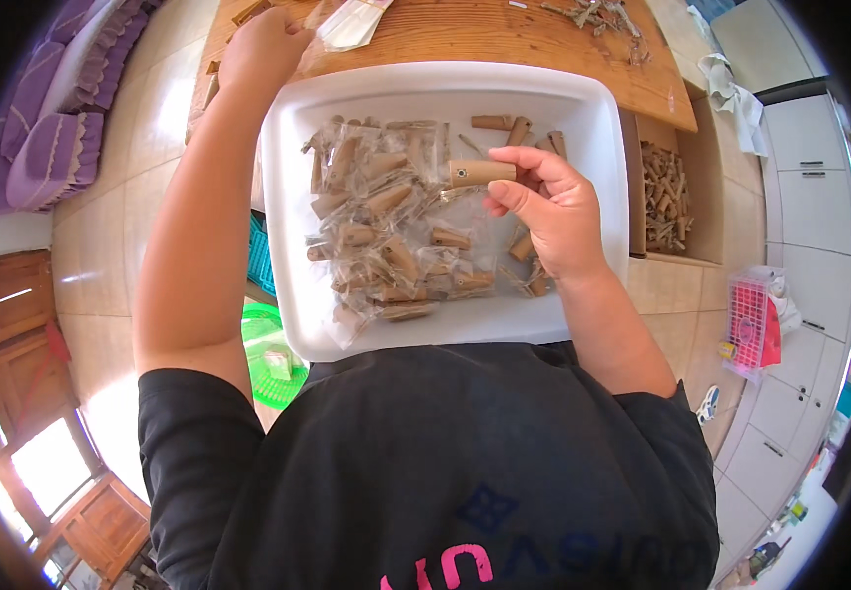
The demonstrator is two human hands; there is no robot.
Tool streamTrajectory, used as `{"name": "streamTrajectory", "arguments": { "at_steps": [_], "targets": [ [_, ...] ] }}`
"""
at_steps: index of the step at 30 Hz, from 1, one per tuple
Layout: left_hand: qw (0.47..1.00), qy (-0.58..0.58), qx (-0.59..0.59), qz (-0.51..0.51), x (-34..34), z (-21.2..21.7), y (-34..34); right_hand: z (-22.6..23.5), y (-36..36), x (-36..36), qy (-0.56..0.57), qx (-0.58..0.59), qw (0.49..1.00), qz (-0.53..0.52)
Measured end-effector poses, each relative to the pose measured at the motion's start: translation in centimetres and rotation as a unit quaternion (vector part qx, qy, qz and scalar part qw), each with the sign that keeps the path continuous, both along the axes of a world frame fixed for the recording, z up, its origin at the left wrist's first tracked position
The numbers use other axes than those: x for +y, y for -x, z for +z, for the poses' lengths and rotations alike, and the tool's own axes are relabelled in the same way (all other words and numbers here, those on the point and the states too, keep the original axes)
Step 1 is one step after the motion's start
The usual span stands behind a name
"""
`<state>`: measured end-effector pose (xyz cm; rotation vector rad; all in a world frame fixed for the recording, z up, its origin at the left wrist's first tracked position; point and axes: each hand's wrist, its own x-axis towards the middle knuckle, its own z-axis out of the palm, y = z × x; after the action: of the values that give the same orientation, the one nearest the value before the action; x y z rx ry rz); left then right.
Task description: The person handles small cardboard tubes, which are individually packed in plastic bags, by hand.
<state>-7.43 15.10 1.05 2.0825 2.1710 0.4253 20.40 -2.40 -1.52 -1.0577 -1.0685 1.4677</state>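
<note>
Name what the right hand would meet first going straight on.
Pointing left, the right hand with its tan tube would probably meet the bagged tan pieces first, though its height is unclear.

Place: a home, apparently a living room.
Seating: purple sofa with frilled cover.
Floor: pale, glossy tiles.
Storage: white cupboards along the right.
Woodwork: brown panels with glass, left; wooden table ahead.

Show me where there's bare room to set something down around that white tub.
Bare wood shows on the table, between the pale plastic packets and the dry twigs. A smaller patch lies in the white tub's near right corner. Crowded: the tub's left and middle, heaped with bagged brown pieces.
</note>
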Motion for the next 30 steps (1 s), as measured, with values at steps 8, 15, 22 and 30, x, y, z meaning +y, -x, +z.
{"name": "streamTrajectory", "arguments": {
  "at_steps": [8, 15, 22, 30],
  "targets": [
    [0.867, 0.045, -0.494, -0.042, -7.7, 0.4, -2.3, 0.1, -0.3, 0.2, -0.029, 0.026, 0.999, -0.028],
    [0.815, 0.188, -0.548, -0.021, -14.1, -0.1, -7.3, 0.4, -0.6, 0.4, -0.072, 0.029, 0.995, -0.068],
    [0.780, 0.241, -0.575, -0.058, -15.0, -0.3, -7.6, 0.2, -0.7, 0.4, -0.082, -0.005, 0.994, -0.069],
    [0.771, 0.220, -0.589, -0.103, -15.3, -0.8, -7.2, 0.3, -0.8, 0.4, -0.082, -0.053, 0.993, -0.063]
  ]
}}
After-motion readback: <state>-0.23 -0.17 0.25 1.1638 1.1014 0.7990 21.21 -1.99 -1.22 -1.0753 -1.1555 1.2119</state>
